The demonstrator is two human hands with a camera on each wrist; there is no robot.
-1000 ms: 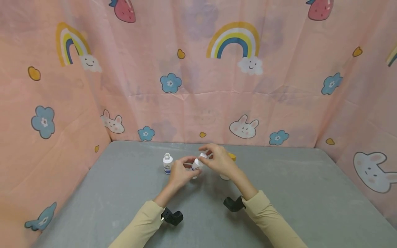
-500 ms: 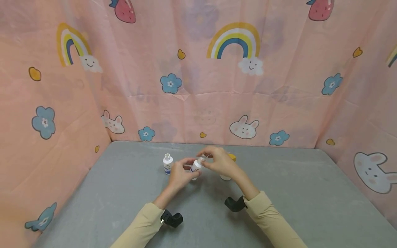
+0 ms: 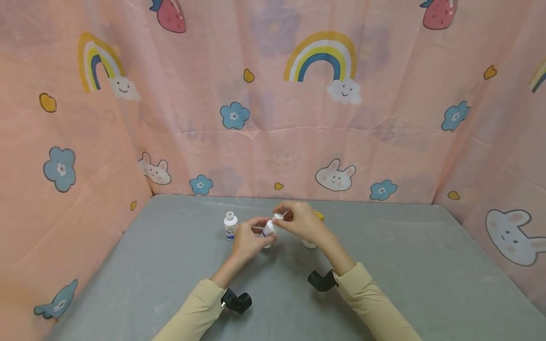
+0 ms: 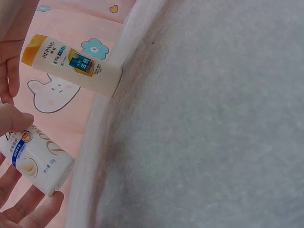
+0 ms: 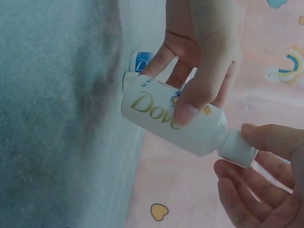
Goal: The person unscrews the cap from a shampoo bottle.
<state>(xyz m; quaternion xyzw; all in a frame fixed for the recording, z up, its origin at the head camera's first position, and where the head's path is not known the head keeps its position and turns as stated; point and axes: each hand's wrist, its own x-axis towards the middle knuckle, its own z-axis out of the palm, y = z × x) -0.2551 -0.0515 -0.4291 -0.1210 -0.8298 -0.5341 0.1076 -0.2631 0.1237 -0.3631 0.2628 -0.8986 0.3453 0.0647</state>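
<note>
My left hand (image 3: 249, 239) grips a white Dove bottle (image 5: 173, 116) around its body, thumb on the front and fingers behind. It is held tilted, neck toward my right hand (image 3: 302, 221). The thumb and fingers of that hand pinch a white cap (image 5: 238, 148) at the bottle's neck. A second small white bottle (image 3: 230, 226) with a blue label stands upright to the left of my left hand, its neck bare. Beyond the right wrist stands a cream shampoo bottle (image 4: 78, 66) with a yellow cap, mostly hidden in the head view by that hand.
Everything stands on a grey table (image 3: 384, 265). A pink patterned curtain (image 3: 264, 151) closes off its back and sides. A small white thing (image 3: 267, 246) shows just below the left hand, mostly covered. Black wrist cameras hang under both forearms.
The right hand has come slightly down with its fingers about the bottle's top. Half a second ago a greyish neck showed there; now the white cap does. The left hand has barely moved.
</note>
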